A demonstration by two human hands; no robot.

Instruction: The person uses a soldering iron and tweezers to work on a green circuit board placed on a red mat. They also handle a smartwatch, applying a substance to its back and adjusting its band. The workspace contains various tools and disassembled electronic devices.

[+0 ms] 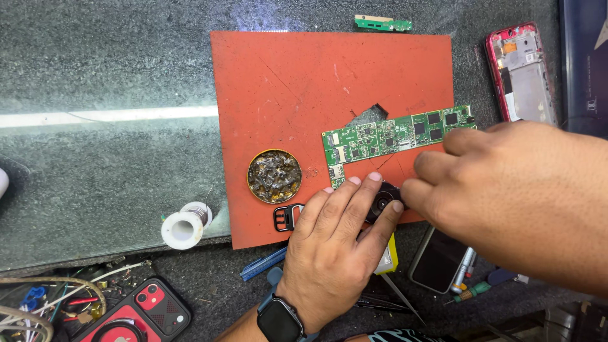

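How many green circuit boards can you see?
2. A big green circuit board lies on the orange mat, partly under the right hand. A small green circuit board lies on the grey table beyond the mat's top edge. Others may be hidden under the hands.

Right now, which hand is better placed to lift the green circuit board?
Probably the right hand: its fingers already lie against the green circuit board, while the left hand presses on the small black round part.
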